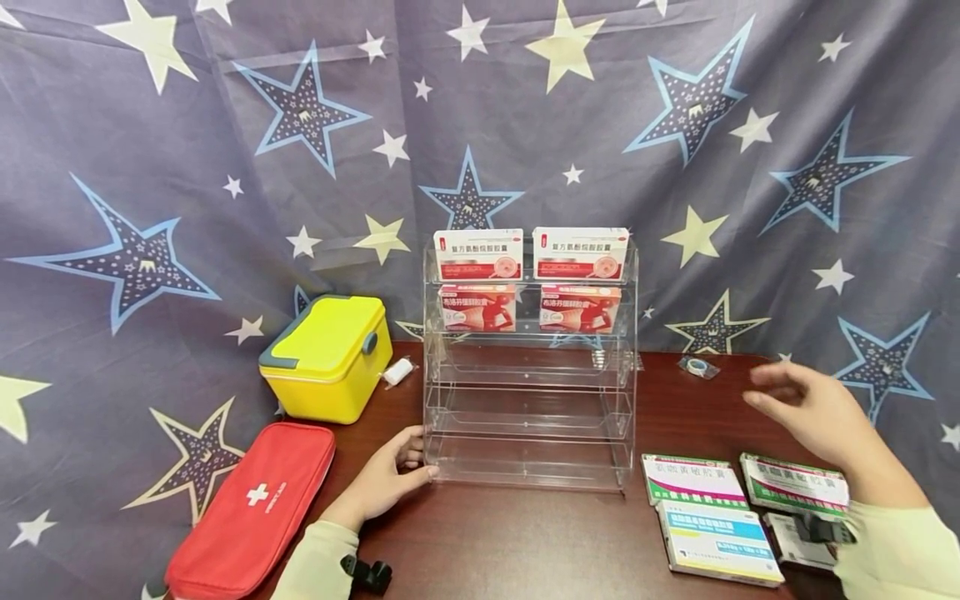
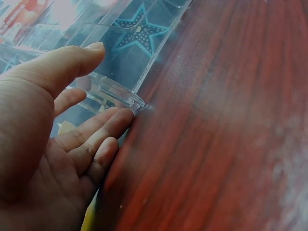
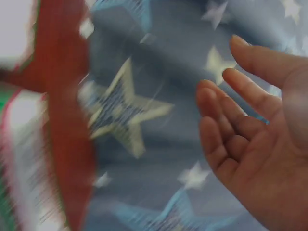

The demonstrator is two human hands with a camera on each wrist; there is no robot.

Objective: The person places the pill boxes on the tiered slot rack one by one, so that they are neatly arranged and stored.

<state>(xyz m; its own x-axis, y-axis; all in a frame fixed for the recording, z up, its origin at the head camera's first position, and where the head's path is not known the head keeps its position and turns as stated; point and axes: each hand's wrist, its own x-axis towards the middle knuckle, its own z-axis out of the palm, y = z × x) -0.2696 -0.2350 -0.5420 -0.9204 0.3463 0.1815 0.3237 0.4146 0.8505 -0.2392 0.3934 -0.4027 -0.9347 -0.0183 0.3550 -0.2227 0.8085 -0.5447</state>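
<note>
A clear acrylic tiered display rack (image 1: 525, 458) stands upright on the table. Two white-and-red medicine boxes (image 1: 478, 255) sit on its top tier, with two red ibuprofen boxes (image 1: 580, 308) one tier below. My left hand (image 1: 388, 477) is at the rack's lower left corner; in the left wrist view its relaxed fingers (image 2: 103, 132) touch the clear edge while the thumb is lifted off. Raised above the table's right side, my right hand (image 1: 813, 417) holds nothing, its fingers loosely bent. Below it lie green-and-white medicine boxes (image 1: 795, 485) and a blue-and-white box (image 1: 716, 542).
A yellow case (image 1: 322, 358) with grey fittings stands left of the rack, and a red first-aid pouch (image 1: 251, 508) lies in front of it. A small white wrapped roll (image 1: 398, 372) is beside the case. Behind the rack's right side lies a packaged tape roll (image 1: 698, 367). A star-patterned curtain (image 1: 525, 125) hangs behind.
</note>
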